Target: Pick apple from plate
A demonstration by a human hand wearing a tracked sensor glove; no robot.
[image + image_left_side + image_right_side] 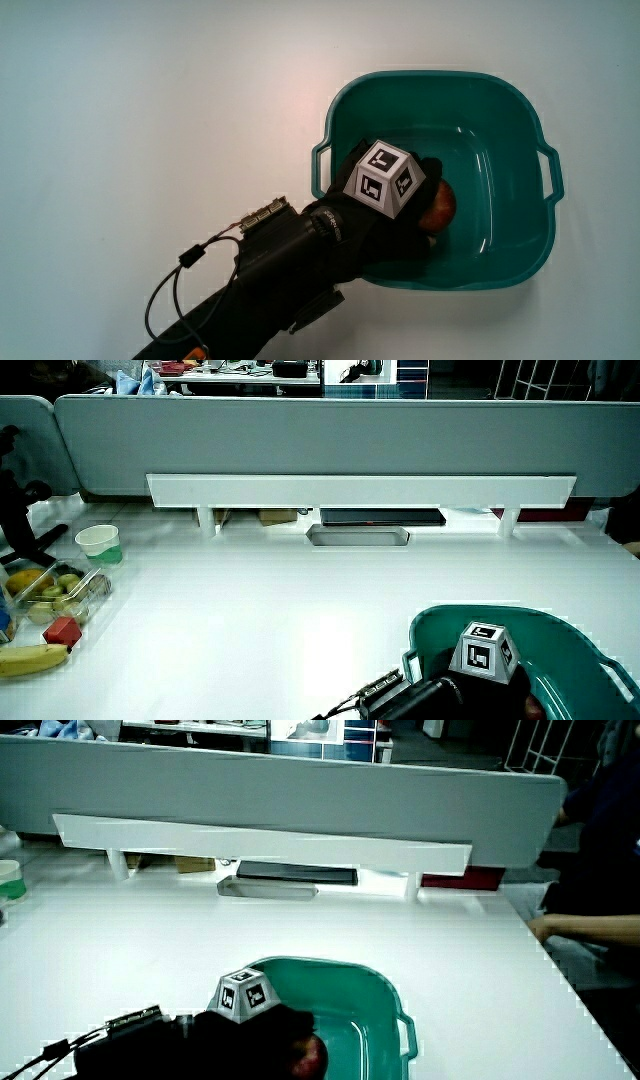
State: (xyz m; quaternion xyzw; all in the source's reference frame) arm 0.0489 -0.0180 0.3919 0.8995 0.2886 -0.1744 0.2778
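Reaching my hand [385, 215] into teal basin [520, 150], fingers curling around apple [440, 205]. Apple lying on basin floor, near rim closest to me, under my fingertips.

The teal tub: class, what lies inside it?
Inside the teal tub lies a reddish apple, with the hand reaching in over it. The hand covers most of the apple; the grasp cannot be seen.

Main view looks straight down, close on the tabletop [150, 100]; both side views face the partition [320, 440] (sharing the teal basin [385, 1000]).
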